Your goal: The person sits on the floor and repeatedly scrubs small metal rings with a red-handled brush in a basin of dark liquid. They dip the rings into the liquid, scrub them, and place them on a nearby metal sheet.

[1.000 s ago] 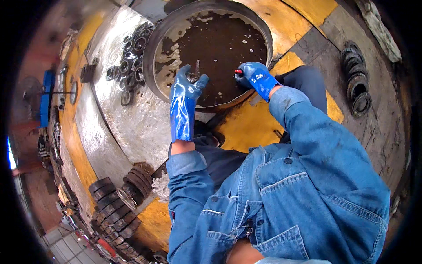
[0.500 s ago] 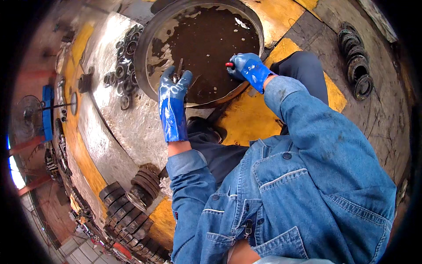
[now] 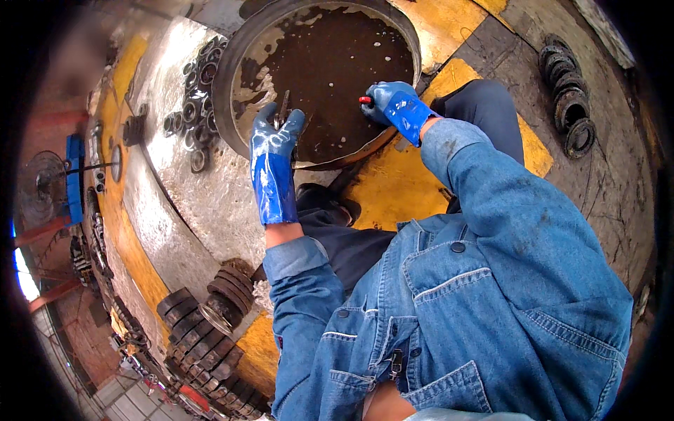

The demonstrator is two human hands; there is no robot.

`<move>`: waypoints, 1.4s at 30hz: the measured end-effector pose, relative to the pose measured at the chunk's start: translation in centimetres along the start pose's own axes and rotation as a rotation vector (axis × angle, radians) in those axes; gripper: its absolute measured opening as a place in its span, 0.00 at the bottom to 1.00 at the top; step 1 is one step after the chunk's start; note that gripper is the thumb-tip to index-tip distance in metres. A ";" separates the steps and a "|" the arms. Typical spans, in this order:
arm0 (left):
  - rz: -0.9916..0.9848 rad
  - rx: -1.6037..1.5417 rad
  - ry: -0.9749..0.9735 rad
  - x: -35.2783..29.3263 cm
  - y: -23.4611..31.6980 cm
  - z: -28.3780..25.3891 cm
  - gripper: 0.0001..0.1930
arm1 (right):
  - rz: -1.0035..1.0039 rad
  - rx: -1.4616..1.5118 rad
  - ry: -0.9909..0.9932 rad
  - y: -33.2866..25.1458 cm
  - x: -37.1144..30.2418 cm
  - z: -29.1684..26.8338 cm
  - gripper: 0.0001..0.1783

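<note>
The left gloved hand (image 3: 276, 137) is gripping a slim metal part (image 3: 284, 105) between thumb and fingers, pointing it away from the wrist. The right gloved hand (image 3: 390, 102) is clenching a red-ended object (image 3: 366, 100), its kind hidden. Ahead of and beneath both hands, a round metal basin (image 3: 223, 91) is holding dark liquid (image 3: 337, 59). The left gloved hand is glistening, so a firm pinch above the basin is probably serving best.

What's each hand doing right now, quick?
Left hand: holding a slim metal piece between thumb and fingers.
Right hand: closed around a red-ended object, mostly hidden.
</note>
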State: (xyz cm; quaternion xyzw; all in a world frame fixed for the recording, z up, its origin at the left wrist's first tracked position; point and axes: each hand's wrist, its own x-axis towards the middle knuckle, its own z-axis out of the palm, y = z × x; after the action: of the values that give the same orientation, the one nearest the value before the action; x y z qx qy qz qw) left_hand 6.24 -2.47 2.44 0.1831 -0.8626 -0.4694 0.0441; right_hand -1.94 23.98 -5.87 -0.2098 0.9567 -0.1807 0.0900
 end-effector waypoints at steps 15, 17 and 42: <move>-0.064 0.121 -0.076 0.8 -0.8 -0.3 0.46 | -0.193 0.028 0.207 0.9 0.2 1.4 0.14; -0.038 0.033 -0.048 0.2 -0.7 0.0 0.46 | -0.147 0.121 0.218 1.2 0.2 1.9 0.16; -0.112 0.194 -0.053 -1.7 2.8 -1.1 0.44 | -0.083 0.111 0.043 2.6 0.7 1.9 0.18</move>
State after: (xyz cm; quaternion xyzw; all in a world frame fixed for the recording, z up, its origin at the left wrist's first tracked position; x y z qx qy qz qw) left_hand 7.32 -1.31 5.52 0.2218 -0.8932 -0.3904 -0.0231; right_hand -3.03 25.35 -8.66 -0.2399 0.9375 -0.2412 0.0735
